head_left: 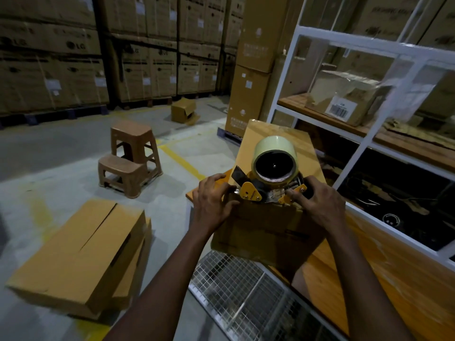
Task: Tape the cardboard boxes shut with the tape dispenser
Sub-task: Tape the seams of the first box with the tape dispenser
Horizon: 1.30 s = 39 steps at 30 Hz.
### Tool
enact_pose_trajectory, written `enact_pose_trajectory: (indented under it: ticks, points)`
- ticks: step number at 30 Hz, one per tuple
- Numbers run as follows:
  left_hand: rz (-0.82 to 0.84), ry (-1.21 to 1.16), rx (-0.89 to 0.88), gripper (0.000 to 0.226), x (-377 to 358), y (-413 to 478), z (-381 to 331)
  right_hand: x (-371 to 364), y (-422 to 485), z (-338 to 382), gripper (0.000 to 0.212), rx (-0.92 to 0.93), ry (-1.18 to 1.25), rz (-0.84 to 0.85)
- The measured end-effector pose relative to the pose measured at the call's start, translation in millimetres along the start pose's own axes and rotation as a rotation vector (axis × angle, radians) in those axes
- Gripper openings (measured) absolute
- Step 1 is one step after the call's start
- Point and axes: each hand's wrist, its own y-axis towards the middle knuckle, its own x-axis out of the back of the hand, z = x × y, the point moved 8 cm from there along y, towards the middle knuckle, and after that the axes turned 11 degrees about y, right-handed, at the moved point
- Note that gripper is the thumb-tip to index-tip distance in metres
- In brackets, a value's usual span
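1. Box (268,230) stands at the bench's (394,279) left edge. The tape dispenser (270,190) sits on its near top edge, roll up.
2. Right hand (320,200): grip closed round the dispenser's handle end. Left hand (211,200): fingers curled over the box's top edge, thumb on its front face, just beside the dispenser.
3. Likely step: anchoring the tape end. Press the tab flat before pulling.
4. Run low along the seam with steady pressure; left hand braces the box.
5. Risk: wrinkles, drifting off the seam.
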Motion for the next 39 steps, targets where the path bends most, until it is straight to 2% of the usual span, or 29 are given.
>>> enact_pose_trajectory:
  ticks: [3, 11, 15, 18, 21, 26, 28, 31, 32, 36, 39]
  points:
    - [-0.009, 0.039, 0.022, 0.034, 5, 1, -1, 4, -2, -9, 0.080, 0.014, 0.010, -0.005]
    - [-0.017, 0.067, 0.045, 0.039, 4, 0, -1, 51, -28, -73, 0.085, -0.031, 0.081, -0.041]
    - [-0.028, 0.130, 0.029, 0.035, 10, 1, -8, 80, -34, -117, 0.091, -0.084, 0.066, -0.029]
    - [-0.033, 0.266, 0.001, 0.036, 10, -4, -15, 93, -40, -136, 0.086, -0.090, 0.075, -0.030]
    - [-0.051, 0.418, -0.090, 0.039, 11, -11, -44, 98, -41, -142, 0.081, -0.065, 0.077, -0.020]
    - [-0.012, 0.492, -0.394, 0.049, -20, -25, -147, 102, -39, -144, 0.082, -0.007, 0.069, -0.015]
    - [-0.019, 0.495, -0.417, 0.044, -31, -26, -175, 101, -38, -142, 0.086, 0.015, 0.079, -0.010]
    - [-0.084, 0.469, -0.352, 0.032, -32, -24, -178, 99, -36, -148, 0.096, 0.013, 0.091, 0.008]
    - [-0.099, 0.471, -0.342, 0.032, -32, -24, -175, 97, -37, -152, 0.093, 0.005, 0.108, 0.015]
    - [-0.073, 0.491, -0.318, 0.032, -34, -22, -171, 101, -51, -174, 0.061, -0.033, 0.243, -0.007]
    - [-0.038, 0.496, -0.255, 0.032, -35, -19, -169, 112, -61, -203, 0.056, -0.054, 0.292, -0.028]
